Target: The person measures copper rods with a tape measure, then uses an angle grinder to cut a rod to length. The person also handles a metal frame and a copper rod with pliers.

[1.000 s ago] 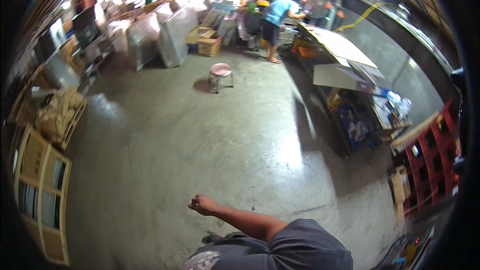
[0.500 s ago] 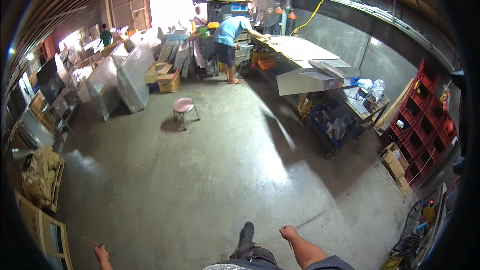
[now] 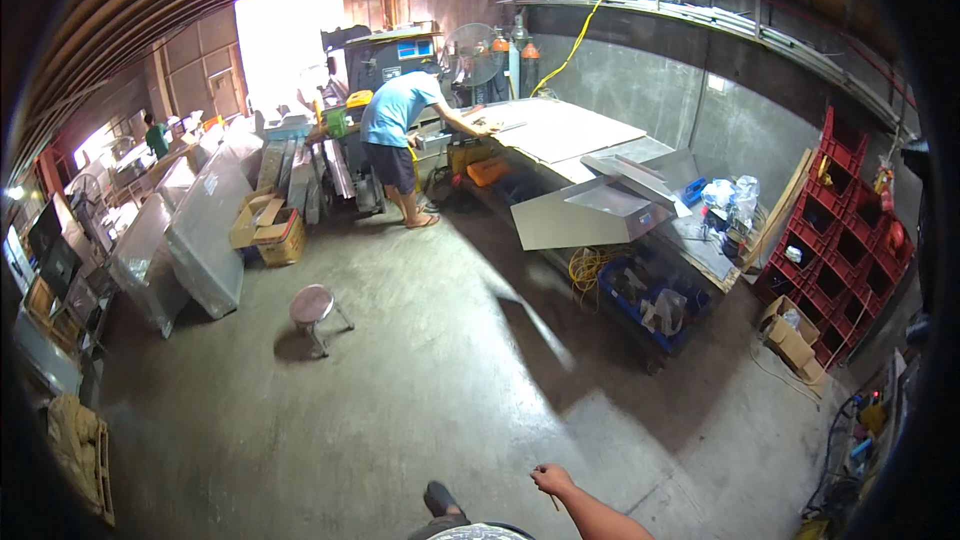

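Observation:
My right hand (image 3: 551,479) hangs low in front of me with its fingers closed. A short thin brownish rod (image 3: 556,503) sticks out below the fist; its exact kind is too small to make out. My left hand is out of view. One dark shoe (image 3: 438,498) of mine shows on the concrete floor (image 3: 400,420). Ahead to the left stands a round stool (image 3: 312,306) with a pinkish seat and metal legs, well beyond reach of the hand.
A person in a blue shirt (image 3: 400,110) bends over a long worktable (image 3: 570,130). Folded sheet metal (image 3: 590,212) juts from its near end. Blue bins (image 3: 655,305), red crates (image 3: 835,240) and a cardboard box (image 3: 790,340) stand right. Wrapped panels (image 3: 205,240) and an open carton (image 3: 270,230) stand left.
I have stepped forward; the stool, worktable and sheet metal appear closer. My left hand, which showed at lower left with thin rods, has left the view. The right stays closed.

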{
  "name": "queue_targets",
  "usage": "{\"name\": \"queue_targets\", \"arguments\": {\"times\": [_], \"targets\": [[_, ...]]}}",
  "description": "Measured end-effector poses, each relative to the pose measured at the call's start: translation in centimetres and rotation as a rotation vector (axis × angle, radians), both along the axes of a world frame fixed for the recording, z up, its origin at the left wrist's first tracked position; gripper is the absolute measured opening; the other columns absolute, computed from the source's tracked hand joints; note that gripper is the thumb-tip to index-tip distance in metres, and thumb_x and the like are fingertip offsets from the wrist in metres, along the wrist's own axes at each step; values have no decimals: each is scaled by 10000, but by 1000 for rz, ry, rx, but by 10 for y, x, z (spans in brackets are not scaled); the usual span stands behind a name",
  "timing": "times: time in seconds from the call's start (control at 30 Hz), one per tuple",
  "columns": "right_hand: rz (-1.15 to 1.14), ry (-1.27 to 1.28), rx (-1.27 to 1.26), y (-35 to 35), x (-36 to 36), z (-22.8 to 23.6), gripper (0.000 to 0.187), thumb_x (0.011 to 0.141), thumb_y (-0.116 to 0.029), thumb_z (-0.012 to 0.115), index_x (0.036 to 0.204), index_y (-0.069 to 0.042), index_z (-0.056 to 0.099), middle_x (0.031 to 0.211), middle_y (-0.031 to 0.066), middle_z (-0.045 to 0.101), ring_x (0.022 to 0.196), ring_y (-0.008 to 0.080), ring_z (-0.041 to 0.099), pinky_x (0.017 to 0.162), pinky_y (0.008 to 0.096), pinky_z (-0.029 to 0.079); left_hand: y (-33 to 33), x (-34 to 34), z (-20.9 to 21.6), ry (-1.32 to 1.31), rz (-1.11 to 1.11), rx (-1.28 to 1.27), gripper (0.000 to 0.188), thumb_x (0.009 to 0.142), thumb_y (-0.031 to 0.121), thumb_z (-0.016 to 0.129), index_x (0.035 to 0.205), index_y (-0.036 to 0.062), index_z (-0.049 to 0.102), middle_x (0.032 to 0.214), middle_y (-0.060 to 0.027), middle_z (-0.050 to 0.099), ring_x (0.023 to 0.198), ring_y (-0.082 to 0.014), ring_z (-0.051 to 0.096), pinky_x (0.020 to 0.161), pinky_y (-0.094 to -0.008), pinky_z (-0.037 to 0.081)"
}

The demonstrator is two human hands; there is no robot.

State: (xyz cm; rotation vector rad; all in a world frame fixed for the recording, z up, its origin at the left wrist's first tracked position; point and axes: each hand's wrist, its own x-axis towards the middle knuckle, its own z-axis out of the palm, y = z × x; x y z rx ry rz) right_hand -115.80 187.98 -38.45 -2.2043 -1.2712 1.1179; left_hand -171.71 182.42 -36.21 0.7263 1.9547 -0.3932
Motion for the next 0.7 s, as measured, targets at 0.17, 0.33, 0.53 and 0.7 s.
{"name": "queue_targets", "arguments": {"times": [0.17, 0.33, 0.53, 0.7], "targets": [[-177, -118, 98, 122, 20, 28, 380, 870, -394, 596, 1039, -71, 707, 945, 196, 694, 920, 358, 658, 838, 415, 505, 169, 29, -41, 42, -95, -49, 468, 853, 328, 655, 1196, 10, 628, 1151, -171, 655, 1057, -278, 627, 905, -384, 478], [-215, -25, 268, 263, 27, 69, 358, 915, -337, 574, 1120, -64, 680, 982, 184, 682, 817, 303, 669, 765, 390, 523, 431, 81, -51, 62, -309, 216, 487, 847, 351, 647, 1191, 8, 626, 1151, -185, 648, 1055, -295, 625, 904, -389, 478], [-93, 657, 174, 449, 20, 173, 440, 949, -309, 606, 1319, -76, 554, 1120, 81, 653, 844, 163, 654, 734, 315, 514, 724, 283, 148, -617, -450, 759, 344, 842, 313, 690, 1052, 41, 700, 755, -64, 669, 684, -156, 619, 644, -335, 482], [192, 874, 242, 610, 40, 171, 455, 971, -261, 593, 1365, -51, 509, 1181, 74, 627, 973, 145, 609, 850, 309, 497, 825, 405, 175, -1102, -693, 532, 430, 911, 309, 665, 1274, 89, 594, 882, -45, 690, 799, -131, 642, 782, -288, 484]]}}
